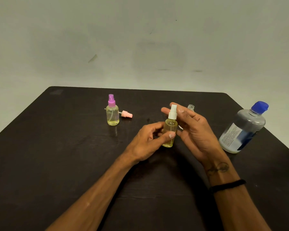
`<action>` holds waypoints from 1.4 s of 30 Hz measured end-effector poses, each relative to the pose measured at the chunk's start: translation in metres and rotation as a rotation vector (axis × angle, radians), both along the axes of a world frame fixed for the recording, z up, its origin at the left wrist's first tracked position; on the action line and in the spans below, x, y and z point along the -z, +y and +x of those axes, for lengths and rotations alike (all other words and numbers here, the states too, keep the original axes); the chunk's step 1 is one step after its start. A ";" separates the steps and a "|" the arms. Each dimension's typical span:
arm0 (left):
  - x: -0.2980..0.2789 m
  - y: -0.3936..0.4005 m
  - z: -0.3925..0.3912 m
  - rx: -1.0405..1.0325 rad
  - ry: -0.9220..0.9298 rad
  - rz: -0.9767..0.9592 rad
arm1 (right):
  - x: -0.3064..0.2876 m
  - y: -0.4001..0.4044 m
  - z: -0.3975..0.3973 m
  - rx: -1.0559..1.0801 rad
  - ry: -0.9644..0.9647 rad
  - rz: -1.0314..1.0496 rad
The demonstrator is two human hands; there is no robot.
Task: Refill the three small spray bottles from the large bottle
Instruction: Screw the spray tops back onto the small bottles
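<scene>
While my left hand (150, 139) grips the yellow-filled white-capped bottle (170, 130) above the table (57, 147) and my right hand (190, 127) hovers open beside its sprayer, the purple-capped bottle (112, 112) looks done, leaving the uncapped bottle (191, 107) behind my fingers, its pink sprayer (126, 114) lying loose, and the large bottle (242, 129) standing capped to my right.

Dark wooden table (57, 147) against scuffed pale wall (140, 39)

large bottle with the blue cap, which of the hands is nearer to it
Right. The right hand is just left of the large bottle, apart from it; the left hand is farther left, holding the white-capped spray bottle.
</scene>
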State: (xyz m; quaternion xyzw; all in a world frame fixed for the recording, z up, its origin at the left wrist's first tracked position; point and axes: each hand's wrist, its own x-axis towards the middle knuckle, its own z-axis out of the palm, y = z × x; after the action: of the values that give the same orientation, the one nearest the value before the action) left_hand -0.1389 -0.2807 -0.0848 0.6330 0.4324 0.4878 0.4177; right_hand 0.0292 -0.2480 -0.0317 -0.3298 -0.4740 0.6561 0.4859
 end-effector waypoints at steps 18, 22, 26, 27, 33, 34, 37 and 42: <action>-0.001 -0.001 0.001 0.007 0.002 -0.008 | 0.006 -0.001 -0.002 0.160 -0.043 0.098; -0.001 -0.001 0.001 0.024 -0.019 -0.022 | 0.005 -0.002 -0.001 0.130 -0.032 0.080; -0.004 -0.001 -0.001 0.140 -0.117 -0.100 | 0.003 0.000 0.003 -0.037 -0.023 -0.049; -0.005 -0.001 -0.002 0.171 -0.141 -0.125 | 0.003 0.000 0.004 -0.073 -0.028 -0.063; -0.011 -0.002 -0.008 0.245 -0.228 -0.214 | 0.003 0.001 0.010 -0.134 0.014 -0.062; -0.011 -0.002 -0.009 0.246 -0.236 -0.220 | 0.003 0.001 0.009 -0.125 0.027 -0.053; -0.011 -0.001 -0.009 0.221 -0.265 -0.225 | 0.005 0.001 0.003 -0.047 0.037 -0.022; -0.003 0.002 -0.005 0.044 -0.180 -0.147 | 0.007 0.000 -0.003 0.119 -0.011 0.084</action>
State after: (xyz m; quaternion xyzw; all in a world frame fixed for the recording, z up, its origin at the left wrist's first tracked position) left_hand -0.1441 -0.2787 -0.0814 0.5638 0.4136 0.5003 0.5107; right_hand 0.0262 -0.2480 -0.0387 -0.3404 -0.4835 0.6036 0.5348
